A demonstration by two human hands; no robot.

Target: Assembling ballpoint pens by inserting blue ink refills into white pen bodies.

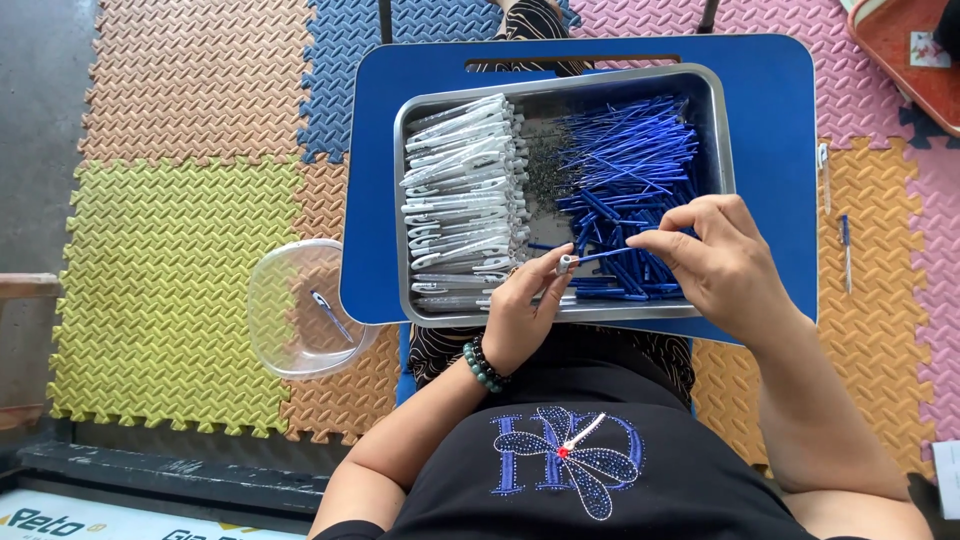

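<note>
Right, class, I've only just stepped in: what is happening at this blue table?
A seated person works over a metal tray on a blue lap table. The left hand holds a small clear pen barrel, and the right hand feeds a blue refill into its end. The tray holds a stack of clear barrels on one side, loose blue refills on the other and tiny springs between. A clear plastic bowl with one pen in it sits on the foam mats.
</note>
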